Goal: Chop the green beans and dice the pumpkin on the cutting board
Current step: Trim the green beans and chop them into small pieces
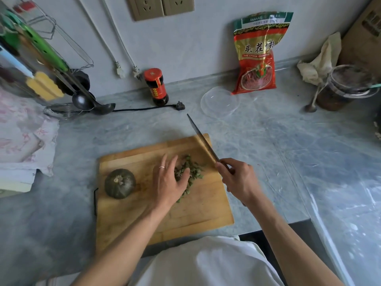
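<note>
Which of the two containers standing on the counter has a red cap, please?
The dark sauce bottle by the wall, behind the cutting board. Its cap is red, with a red label; the wide jar at far right is open, with no cap on it.

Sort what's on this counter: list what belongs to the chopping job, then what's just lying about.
In use: cutting board, chopped green beans, whole pumpkin, knife, left hand, right hand.

Lying about: sauce bottle, red packet, clear lid, ladle, jar.
</note>
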The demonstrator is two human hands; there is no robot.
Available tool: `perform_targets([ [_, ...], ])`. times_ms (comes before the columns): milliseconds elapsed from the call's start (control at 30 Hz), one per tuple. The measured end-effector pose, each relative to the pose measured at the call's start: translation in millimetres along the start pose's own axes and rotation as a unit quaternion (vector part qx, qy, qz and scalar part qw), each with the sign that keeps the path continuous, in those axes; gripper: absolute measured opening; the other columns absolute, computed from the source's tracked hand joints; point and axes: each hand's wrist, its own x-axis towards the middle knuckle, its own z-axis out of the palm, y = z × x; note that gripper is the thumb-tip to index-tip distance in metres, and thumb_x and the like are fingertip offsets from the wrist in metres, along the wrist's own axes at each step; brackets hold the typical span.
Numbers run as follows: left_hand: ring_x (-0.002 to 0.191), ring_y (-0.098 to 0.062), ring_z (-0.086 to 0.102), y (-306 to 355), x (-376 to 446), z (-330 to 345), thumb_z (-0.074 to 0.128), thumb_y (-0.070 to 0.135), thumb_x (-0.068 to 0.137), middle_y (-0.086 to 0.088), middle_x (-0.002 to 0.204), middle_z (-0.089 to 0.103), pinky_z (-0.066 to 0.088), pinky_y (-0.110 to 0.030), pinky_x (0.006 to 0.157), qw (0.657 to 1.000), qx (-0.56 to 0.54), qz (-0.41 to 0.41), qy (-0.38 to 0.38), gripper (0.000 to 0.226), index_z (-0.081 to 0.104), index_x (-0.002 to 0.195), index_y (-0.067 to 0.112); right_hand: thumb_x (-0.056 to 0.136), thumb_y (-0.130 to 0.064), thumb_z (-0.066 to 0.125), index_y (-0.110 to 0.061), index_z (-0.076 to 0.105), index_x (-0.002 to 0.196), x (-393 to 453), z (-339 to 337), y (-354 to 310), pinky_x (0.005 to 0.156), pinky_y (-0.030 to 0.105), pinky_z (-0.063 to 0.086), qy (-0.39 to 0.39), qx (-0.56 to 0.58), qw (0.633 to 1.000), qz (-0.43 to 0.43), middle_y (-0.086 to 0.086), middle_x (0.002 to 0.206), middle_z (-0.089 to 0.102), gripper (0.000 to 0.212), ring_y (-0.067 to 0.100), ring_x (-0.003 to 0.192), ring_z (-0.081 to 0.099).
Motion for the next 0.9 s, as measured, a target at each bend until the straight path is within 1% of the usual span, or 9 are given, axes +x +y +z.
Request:
perform_targets([
  [100,0.153,-0.02,0.012,0,-22,14,0.028,0.071,0.092,0.001,0.167,0.008,0.019,-0.05,0.122,0.996,-0.043,-0.072,-0.011,0.081,0.03,0.156,0.021,0.098,-0.045,0.056,-0.022,0.071,0.105,0,13,1,0.053,0.037,0.048,-0.005,-0.078,0.996,-0.034,0.002,0.061,0.063,0.028,0.026,0.058,0.059],
  [233,0.149,-0.035,0.022,8,-22,28,0.034,0.056,0.095,-0.018,0.158,0.033,0.011,-0.055,0.123,0.997,-0.011,-0.068,0.03,0.073,0.042,0.148,0.006,0.098,-0.048,0.055,-0.025,0.068,0.1,-17,31,1,0.051,0.03,0.036,-0.032,-0.133,0.987,-0.081,-0.002,0.059,0.055,0.027,0.027,0.055,0.053],
  [367,0.142,-0.036,0.037,24,-10,35,0.041,0.046,0.091,-0.019,0.153,0.042,0.027,-0.051,0.117,0.996,-0.081,-0.033,0.026,0.073,0.039,0.149,0.002,0.097,-0.046,0.057,-0.024,0.069,0.093,-27,31,-2,0.049,0.037,0.042,-0.056,-0.097,0.989,-0.099,-0.006,0.051,0.047,0.026,0.019,0.048,0.045],
  [467,0.126,-0.035,0.052,22,-3,35,0.043,0.053,0.091,-0.014,0.145,0.052,0.041,-0.049,0.104,0.993,-0.106,-0.043,0.015,0.072,0.04,0.148,0.01,0.097,-0.045,0.057,-0.025,0.071,0.094,-25,21,-9,0.052,0.04,0.05,-0.043,-0.055,0.996,-0.063,0.0,0.053,0.056,0.025,0.022,0.051,0.054],
  [567,0.141,-0.028,0.039,11,3,30,0.037,0.06,0.093,-0.01,0.153,0.044,0.031,-0.046,0.116,0.993,-0.096,-0.063,0.025,0.069,0.046,0.143,0.013,0.099,-0.036,0.06,-0.018,0.074,0.101,-18,10,-11,0.056,0.045,0.054,-0.03,-0.022,0.999,-0.039,0.014,0.062,0.065,0.023,0.033,0.053,0.059],
  [633,0.147,-0.024,0.031,10,5,28,0.034,0.059,0.094,-0.009,0.159,0.036,0.025,-0.04,0.119,0.994,-0.097,-0.046,0.002,0.071,0.043,0.147,0.014,0.099,-0.035,0.059,-0.02,0.074,0.1,-16,9,-12,0.055,0.046,0.054,-0.032,-0.021,0.999,-0.032,0.015,0.062,0.065,0.022,0.033,0.052,0.06],
  [767,0.13,-0.024,0.051,20,2,30,0.048,0.052,0.093,-0.006,0.147,0.051,0.041,-0.041,0.109,0.991,-0.123,0.053,-0.027,0.064,0.046,0.145,0.014,0.099,-0.036,0.058,-0.018,0.074,0.101,-22,13,-13,0.055,0.038,0.054,-0.07,-0.018,0.997,-0.031,0.013,0.061,0.066,0.023,0.025,0.048,0.06],
  [833,0.131,-0.022,0.05,18,-4,29,0.047,0.057,0.093,-0.003,0.146,0.052,0.039,-0.042,0.109,0.99,-0.139,0.038,-0.004,0.065,0.046,0.144,0.015,0.1,-0.035,0.058,-0.018,0.073,0.101,-26,14,-13,0.053,0.034,0.053,-0.082,-0.009,0.996,-0.03,0.013,0.061,0.066,0.023,0.024,0.048,0.06],
  [900,0.144,-0.019,0.036,11,-16,24,0.034,0.067,0.095,0.0,0.156,0.041,0.031,-0.046,0.116,0.989,-0.139,-0.028,0.038,0.071,0.039,0.15,0.022,0.1,-0.035,0.058,-0.018,0.074,0.101,-28,14,-13,0.049,0.032,0.053,-0.077,0.01,0.997,-0.027,0.011,0.062,0.067,0.024,0.023,0.046,0.06],
])
